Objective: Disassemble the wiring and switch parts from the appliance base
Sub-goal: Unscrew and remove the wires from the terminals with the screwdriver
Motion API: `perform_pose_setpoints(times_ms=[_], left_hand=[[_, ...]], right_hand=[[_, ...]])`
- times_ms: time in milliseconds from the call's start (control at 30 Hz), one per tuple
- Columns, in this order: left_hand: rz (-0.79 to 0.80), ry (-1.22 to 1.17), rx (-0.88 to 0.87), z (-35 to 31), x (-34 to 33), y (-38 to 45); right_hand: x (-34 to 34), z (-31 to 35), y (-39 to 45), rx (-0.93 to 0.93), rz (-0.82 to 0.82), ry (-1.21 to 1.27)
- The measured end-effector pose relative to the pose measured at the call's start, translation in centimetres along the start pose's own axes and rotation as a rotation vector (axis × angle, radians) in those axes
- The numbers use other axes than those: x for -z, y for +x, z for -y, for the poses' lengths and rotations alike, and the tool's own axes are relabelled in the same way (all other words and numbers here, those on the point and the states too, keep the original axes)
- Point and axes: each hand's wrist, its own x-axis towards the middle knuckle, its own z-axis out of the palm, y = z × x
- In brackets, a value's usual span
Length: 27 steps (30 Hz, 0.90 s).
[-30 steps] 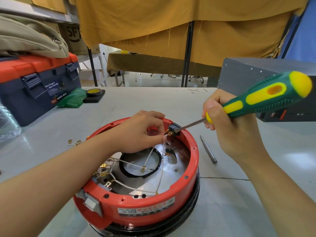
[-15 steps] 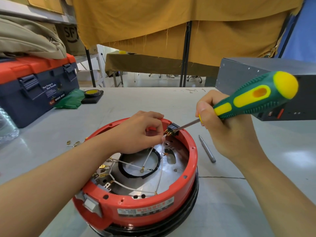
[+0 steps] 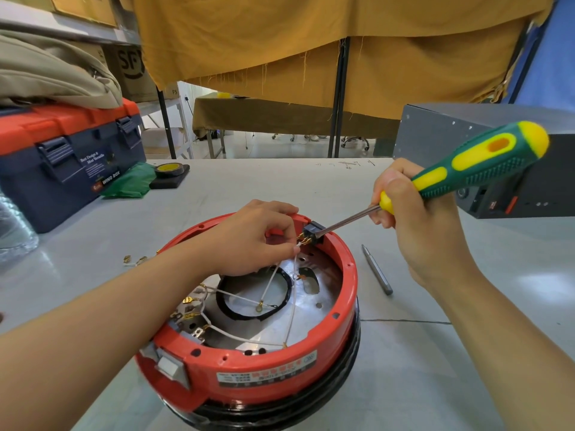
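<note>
A round red appliance base [image 3: 264, 365] with a black lower ring lies upside down on the grey table, its metal inside exposed. White wires [image 3: 239, 298] with brass terminals cross the inside. A small black switch block [image 3: 312, 231] sits at the far rim. My left hand [image 3: 252, 241] reaches over the base and pinches a white wire end right at the block's brass pins. My right hand [image 3: 413, 219] grips a green and yellow screwdriver [image 3: 466, 169], whose tip presses against the block.
A metal screwdriver bit [image 3: 377, 270] lies on the table right of the base. A blue and red toolbox [image 3: 62, 160], green cloth [image 3: 130, 181] and tape roll [image 3: 170, 170] stand far left. A grey metal box [image 3: 485, 169] is far right. Loose brass terminals [image 3: 133, 260] lie left of the base.
The right hand and screwdriver have shifted slightly left, the tip staying at the switch block. The left hand keeps its pinch on the wire by the block.
</note>
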Motion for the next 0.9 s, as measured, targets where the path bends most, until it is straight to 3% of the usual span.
perform_pose_setpoints(times_ms=[467, 667, 800, 900], left_hand=[[0.0, 0.0, 0.01, -0.1, 0.0, 0.0], [0.012, -0.005, 0.017, -0.2, -0.1, -0.1], [0.011, -0.021, 0.017, -0.2, -0.1, -0.1], [0.007, -0.034, 0.015, -0.2, 0.0, -0.1]], right_hand=[[0.2, -1.2, 0.4, -0.197, -0.166, 0.161], [0.3, -1.5, 0.3, -0.241, -0.186, 0.164], [-1.8, -1.5, -0.7, -0.239, -0.065, 0.137], [-1.4, -1.1, -0.1, -0.234, -0.161, 0.195]])
